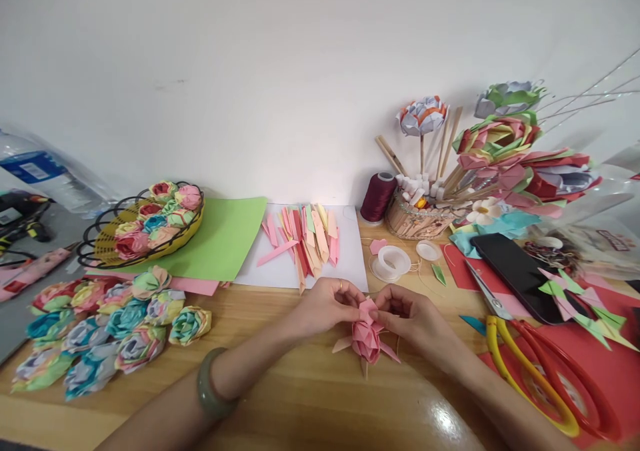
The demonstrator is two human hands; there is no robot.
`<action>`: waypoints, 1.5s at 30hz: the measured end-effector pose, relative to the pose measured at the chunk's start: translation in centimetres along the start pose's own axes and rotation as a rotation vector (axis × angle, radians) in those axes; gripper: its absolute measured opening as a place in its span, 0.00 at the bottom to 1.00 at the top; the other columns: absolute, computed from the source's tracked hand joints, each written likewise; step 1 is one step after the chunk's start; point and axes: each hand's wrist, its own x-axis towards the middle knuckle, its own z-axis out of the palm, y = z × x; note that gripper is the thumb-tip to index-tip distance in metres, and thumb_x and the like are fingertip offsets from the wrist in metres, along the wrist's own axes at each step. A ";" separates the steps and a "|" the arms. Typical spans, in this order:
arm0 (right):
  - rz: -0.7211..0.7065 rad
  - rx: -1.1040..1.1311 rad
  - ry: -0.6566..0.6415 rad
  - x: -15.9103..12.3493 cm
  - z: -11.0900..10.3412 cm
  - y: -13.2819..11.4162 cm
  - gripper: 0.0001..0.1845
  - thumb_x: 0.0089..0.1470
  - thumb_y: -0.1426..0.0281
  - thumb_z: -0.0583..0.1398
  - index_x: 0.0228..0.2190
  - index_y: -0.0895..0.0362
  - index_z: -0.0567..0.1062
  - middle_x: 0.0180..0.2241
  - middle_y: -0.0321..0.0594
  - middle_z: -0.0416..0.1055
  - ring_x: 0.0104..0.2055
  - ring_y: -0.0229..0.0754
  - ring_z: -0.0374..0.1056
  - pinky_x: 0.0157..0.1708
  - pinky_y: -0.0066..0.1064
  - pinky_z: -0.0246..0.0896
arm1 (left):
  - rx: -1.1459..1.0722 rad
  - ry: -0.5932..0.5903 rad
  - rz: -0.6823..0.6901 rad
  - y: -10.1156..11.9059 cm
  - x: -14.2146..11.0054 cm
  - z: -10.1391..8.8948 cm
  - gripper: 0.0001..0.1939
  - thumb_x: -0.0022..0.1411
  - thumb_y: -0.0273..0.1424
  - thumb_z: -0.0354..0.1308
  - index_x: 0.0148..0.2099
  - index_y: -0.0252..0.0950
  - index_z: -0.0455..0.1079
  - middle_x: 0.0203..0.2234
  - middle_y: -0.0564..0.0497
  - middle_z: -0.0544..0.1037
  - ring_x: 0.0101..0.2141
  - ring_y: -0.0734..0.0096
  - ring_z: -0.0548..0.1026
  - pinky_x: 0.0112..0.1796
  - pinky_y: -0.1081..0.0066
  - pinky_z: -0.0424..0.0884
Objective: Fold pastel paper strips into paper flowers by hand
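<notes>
A pink folded-paper flower [367, 341] is pinched between my two hands, just above the wooden table. Its petals overlap in a bud, and several pointed strips stick out at its sides and bottom. My left hand [334, 304] grips the upper left edge, thumb against the paper. From the right, my right hand [407, 314] pinches the upper right edge with thumb and finger. Beyond the hands, folded paper strips [305, 237] in pink, red, peach and yellow lie on a white sheet [253, 271]. A small round clear container [393, 263] stands behind my right hand.
Several paper flowers [127, 317] lie at left, beside a yellow basket [107, 237] of more flowers. At right are scissors [537, 377], a black phone [520, 277] and red paper [595, 364]. A maroon thread spool [379, 197] stands by a basket [420, 217] holding sticks and stemmed flowers.
</notes>
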 end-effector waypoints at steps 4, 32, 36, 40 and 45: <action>0.043 0.002 -0.063 -0.1 -0.3 -0.4 0.13 0.44 0.63 0.62 0.28 0.60 0.71 0.27 0.37 0.70 0.29 0.37 0.65 0.31 0.29 0.59 | -0.023 -0.008 0.002 0.1 0.1 -0.1 0.13 0.37 0.30 0.66 0.28 0.30 0.69 0.21 0.54 0.71 0.23 0.79 0.67 0.27 0.76 0.61; 0.147 0.020 -0.098 -0.4 0.0 -0.9 0.09 0.44 0.66 0.60 0.24 0.60 0.73 0.17 0.31 0.63 0.18 0.29 0.51 0.17 0.23 0.41 | 0.110 -0.095 -0.076 0.3 0.2 -1.0 0.06 0.37 0.27 0.62 0.24 0.31 0.70 0.19 0.56 0.72 0.22 0.79 0.65 0.27 0.75 0.60; 0.142 -0.052 -0.134 -0.7 -0.2 -1.5 0.10 0.46 0.66 0.57 0.25 0.60 0.73 0.17 0.33 0.65 0.17 0.30 0.51 0.17 0.24 0.41 | 0.105 -0.085 -0.102 0.2 0.3 -1.0 0.08 0.37 0.30 0.63 0.23 0.31 0.71 0.19 0.55 0.72 0.22 0.78 0.66 0.27 0.75 0.61; 0.129 -0.108 -0.144 -0.7 -0.3 -1.7 0.10 0.46 0.67 0.57 0.21 0.60 0.73 0.17 0.34 0.66 0.17 0.31 0.53 0.18 0.25 0.43 | 0.091 -0.104 -0.095 0.2 0.3 -1.0 0.10 0.36 0.31 0.65 0.24 0.30 0.72 0.19 0.54 0.73 0.22 0.77 0.67 0.28 0.74 0.63; 0.109 -0.148 -0.080 -0.7 -0.3 -1.3 0.10 0.46 0.67 0.57 0.20 0.60 0.73 0.16 0.32 0.64 0.18 0.31 0.54 0.18 0.24 0.45 | 0.106 -0.080 -0.089 0.2 0.3 -1.0 0.09 0.37 0.31 0.64 0.24 0.31 0.71 0.20 0.53 0.74 0.23 0.76 0.68 0.31 0.73 0.64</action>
